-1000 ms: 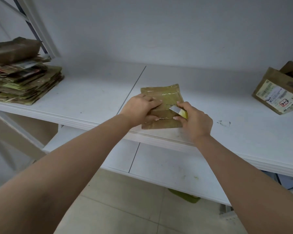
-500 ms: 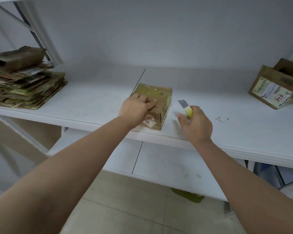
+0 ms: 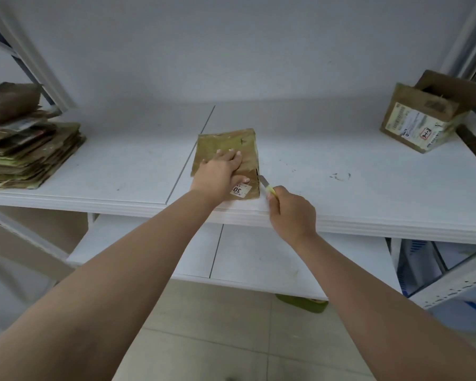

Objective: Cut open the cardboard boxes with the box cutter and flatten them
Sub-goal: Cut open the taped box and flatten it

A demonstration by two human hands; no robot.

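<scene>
Both forearms are bare to the frame edge (sleeves, if any, unseen).

White shelf point(image 3: 341, 149) (scuffed) above tiled floor point(image 3: 217, 339).

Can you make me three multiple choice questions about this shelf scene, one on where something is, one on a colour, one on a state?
1. Where does the stack of flattened cardboard lie?
A. At the left end of the shelf
B. On the floor
C. Under the left hand

2. What colour is the handle of the box cutter?
A. Red
B. Yellow
C. Black

3. What is the left hand doing?
A. Hanging idle off the shelf
B. Gripping the cutter
C. Pressing flat on the small box

Answers:
1. A, the stack sits at the left end of the white shelf.
2. B, a yellow handle shows just above the right hand, which grips it.
3. C, its fingers lie spread on top of the small box while the blade meets the box's right edge.
</scene>
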